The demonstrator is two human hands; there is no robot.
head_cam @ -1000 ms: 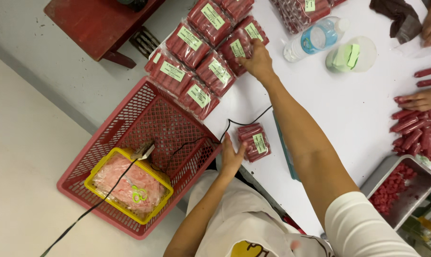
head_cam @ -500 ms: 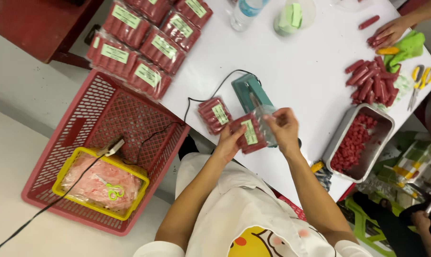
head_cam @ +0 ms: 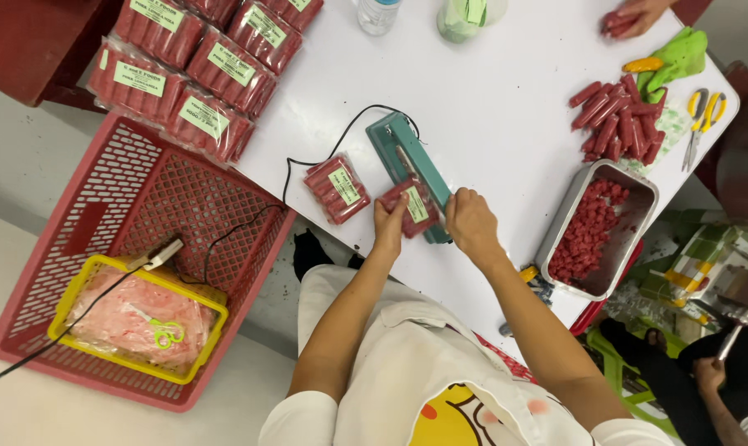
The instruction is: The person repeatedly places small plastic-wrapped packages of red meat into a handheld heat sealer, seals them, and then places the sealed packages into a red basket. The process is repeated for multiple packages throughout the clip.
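Observation:
My left hand (head_cam: 390, 225) holds a clear bag of red sausages with a green label (head_cam: 410, 205), its open end lying under the arm of a teal heat sealer (head_cam: 409, 169) on the white table (head_cam: 489, 124). My right hand (head_cam: 471, 223) presses down on the near end of the sealer's arm. A second labelled sausage bag (head_cam: 336, 188) lies just left of the sealer, beside its black cord (head_cam: 341, 140).
Several packed sausage bags (head_cam: 196, 62) are stacked at the table's far left. A metal tray of red sausage pieces (head_cam: 595, 231) and loose sausages (head_cam: 617, 124) lie at right, with scissors (head_cam: 700, 120). Another person's hand (head_cam: 634, 16) reaches in. A red basket (head_cam: 134, 248) holds a yellow tray (head_cam: 134, 318).
My right hand came back from the far stack of bags to the sealer. The bag in my left hand moved right, under the sealer's arm, and my right hand now presses the arm down.

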